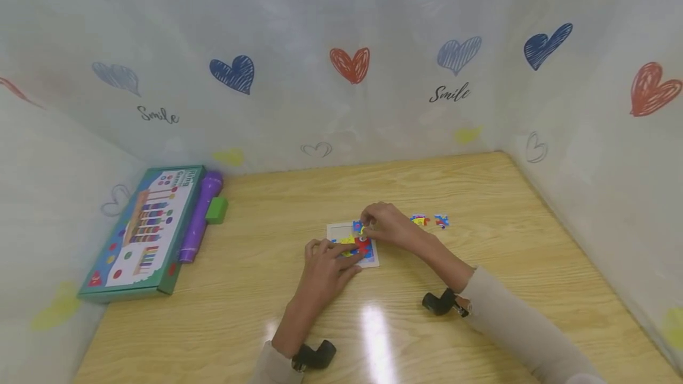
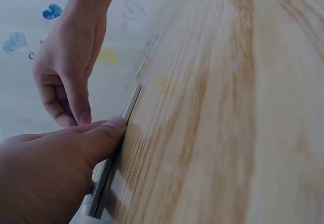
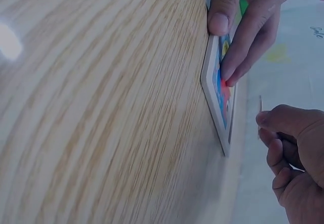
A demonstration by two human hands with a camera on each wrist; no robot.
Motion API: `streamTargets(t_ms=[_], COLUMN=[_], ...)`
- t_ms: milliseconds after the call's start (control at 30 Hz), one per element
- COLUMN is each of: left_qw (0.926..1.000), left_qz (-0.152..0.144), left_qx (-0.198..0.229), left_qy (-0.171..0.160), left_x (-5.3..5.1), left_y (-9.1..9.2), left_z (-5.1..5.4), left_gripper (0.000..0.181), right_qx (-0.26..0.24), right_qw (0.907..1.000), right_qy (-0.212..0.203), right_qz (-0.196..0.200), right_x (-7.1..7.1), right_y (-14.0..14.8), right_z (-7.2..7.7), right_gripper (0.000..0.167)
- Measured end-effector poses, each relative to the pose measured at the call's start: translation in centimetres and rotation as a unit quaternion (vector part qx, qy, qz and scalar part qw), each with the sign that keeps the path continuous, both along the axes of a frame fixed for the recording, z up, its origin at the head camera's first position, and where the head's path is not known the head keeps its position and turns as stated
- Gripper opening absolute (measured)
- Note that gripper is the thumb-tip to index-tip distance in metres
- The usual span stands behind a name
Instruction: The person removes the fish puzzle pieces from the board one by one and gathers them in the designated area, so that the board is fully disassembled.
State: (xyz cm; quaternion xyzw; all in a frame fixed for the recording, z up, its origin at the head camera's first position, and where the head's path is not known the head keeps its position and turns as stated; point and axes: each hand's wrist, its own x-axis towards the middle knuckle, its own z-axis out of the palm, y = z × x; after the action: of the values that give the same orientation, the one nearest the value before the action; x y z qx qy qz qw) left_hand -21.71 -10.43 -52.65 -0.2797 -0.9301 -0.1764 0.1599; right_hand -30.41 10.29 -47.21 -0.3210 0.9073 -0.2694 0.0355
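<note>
Head view, as I see it: the right hand [image 1: 391, 226] has a narrow grip on one thin puzzle piece [image 3: 260, 104]; toward nine o'clock lies the bare part of the puzzle tray [image 1: 340, 232]. The left hand [image 1: 324, 268] rests on it from eight o'clock.

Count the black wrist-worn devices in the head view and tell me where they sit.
2: the left device at the left sleeve's cuff, and the right device at the right sleeve's cuff.
</note>
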Motion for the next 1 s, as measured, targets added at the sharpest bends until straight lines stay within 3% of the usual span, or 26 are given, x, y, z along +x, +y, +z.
streamTargets(t_ms=[633, 1000], left_qw=[0.9999, 1.0000], left_qz=[0.004, 0.000], left_qx=[-0.014, 0.006], left_qy=[0.005, 0.001], left_x=[0.0, 0.1], left_y=[0.0, 0.0], left_z=[-0.1, -0.2], left_gripper=[0.027, 0.026], right_qx=[-0.009, -0.008], right_qw=[0.9997, 0.9994], right_qy=[0.017, 0.024], right_qz=[-0.016, -0.022], right_x=[0.3, 0.3], right_y=[2.3, 3.7], right_z=[0.0, 0.0], right_gripper=[0.012, 0.013])
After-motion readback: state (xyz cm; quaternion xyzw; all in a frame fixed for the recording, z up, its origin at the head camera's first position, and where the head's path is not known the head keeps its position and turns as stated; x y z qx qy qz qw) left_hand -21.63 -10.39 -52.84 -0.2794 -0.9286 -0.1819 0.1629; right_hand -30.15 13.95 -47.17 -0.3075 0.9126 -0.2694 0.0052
